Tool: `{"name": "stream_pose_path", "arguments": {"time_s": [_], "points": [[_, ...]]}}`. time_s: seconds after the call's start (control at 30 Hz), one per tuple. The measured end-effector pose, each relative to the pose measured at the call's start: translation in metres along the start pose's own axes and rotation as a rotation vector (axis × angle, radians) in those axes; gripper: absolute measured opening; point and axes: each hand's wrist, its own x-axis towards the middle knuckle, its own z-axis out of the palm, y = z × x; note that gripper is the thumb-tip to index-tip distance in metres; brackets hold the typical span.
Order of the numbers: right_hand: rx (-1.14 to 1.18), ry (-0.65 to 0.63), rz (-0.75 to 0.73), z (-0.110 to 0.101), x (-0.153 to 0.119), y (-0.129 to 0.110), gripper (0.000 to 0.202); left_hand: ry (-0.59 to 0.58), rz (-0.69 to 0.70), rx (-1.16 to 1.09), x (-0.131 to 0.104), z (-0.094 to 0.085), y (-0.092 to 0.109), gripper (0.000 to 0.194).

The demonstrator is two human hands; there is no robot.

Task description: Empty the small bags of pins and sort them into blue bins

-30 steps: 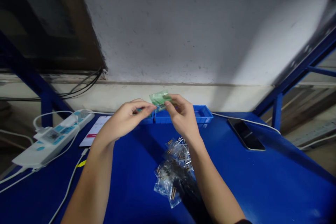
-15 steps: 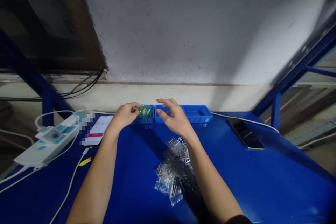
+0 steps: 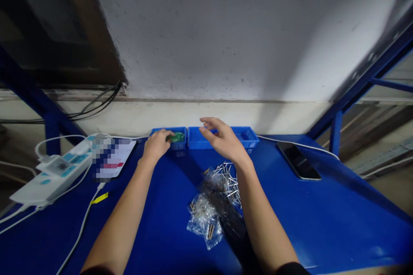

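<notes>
Two bare forearms reach forward over a blue workbench (image 3: pixel 322 223). Nearest, between the arms, lies a heap of small clear plastic bags (image 3: pixel 206 219) holding gold-tipped pins; their exact number cannot be told. Just beyond them, touching the heap, is a loose scatter of silver metal pins (image 3: pixel 229 176), lying partly under the right wrist.

To the left, a white power strip (image 3: pixel 54 172) sits near the bench edge with white cables trailing from it, and one small yellow tag (image 3: pixel 100 198) lies on a cable. Beside the strip is a flat card or screen (image 3: pixel 112 159), blurred out. To the right, well apart from the hands, one dark smartphone (image 3: pixel 298 160) lies face up, with a white cable running behind it.

Farther back, against the wall, stands a row of small blue plastic trays. The left tray (image 3: pixel 179 142) holds a green plastic bag (image 3: pixel 176 138). The left hand (image 3: pixel 156 144) rests at this tray's near rim, fingers curled closed on the edge of the green bag. The right hand (image 3: pixel 222 137) hovers over the next tray (image 3: pixel 196 139), fingers spread and loosely open, gripping nothing. This hand hides part of the row, so whether there are two or three trays cannot be told; the visible part beyond it (image 3: pixel 248 135) shows only its blue floor.

Behind the trays rises a grey wall, with blue frame struts on either side.
</notes>
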Motion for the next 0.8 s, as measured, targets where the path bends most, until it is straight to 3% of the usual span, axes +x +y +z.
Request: {"name": "stream_pose_path", "arguments": {"time_s": [0.33,0.57,0.8], "points": [[-0.068,-0.137,-0.042,-0.003,-0.002,0.002,0.032,-0.041,-0.066,0.064,0.009,0.004,0.004,0.027],[-0.090,-0.195,0.011,-0.009,-0.002,0.005,0.033,-0.166,-0.035,-0.098,0.014,0.004,-0.003,0.035],[-0.097,-0.294,0.038,-0.006,-0.004,0.014,0.035,-0.382,-0.063,0.063,0.034,-0.001,0.003,0.037]]}}
